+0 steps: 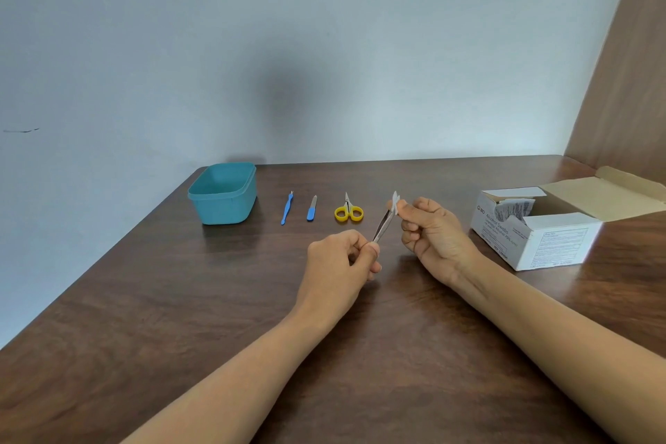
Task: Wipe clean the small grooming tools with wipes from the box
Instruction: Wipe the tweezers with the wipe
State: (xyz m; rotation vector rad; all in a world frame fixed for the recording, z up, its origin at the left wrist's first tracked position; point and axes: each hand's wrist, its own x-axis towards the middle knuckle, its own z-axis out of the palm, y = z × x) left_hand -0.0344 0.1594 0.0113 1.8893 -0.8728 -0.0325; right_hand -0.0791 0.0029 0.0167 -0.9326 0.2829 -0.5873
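Observation:
My left hand [340,258] pinches the lower end of a pair of metal tweezers [382,226], held slanted above the table. My right hand [432,231] grips a small white wipe [395,203] folded around the tweezers' upper tip. On the table behind them lie yellow-handled scissors [348,210], a short blue-handled nail file [312,208] and a slim blue cuticle tool [287,208], in a row. The open white box of alcohol swabs [537,227] stands to the right with wrapped swabs showing inside.
A teal plastic tub [222,193] sits at the back left of the brown wooden table [180,299], next to the wall. A wooden panel [623,83] rises at the right behind the box.

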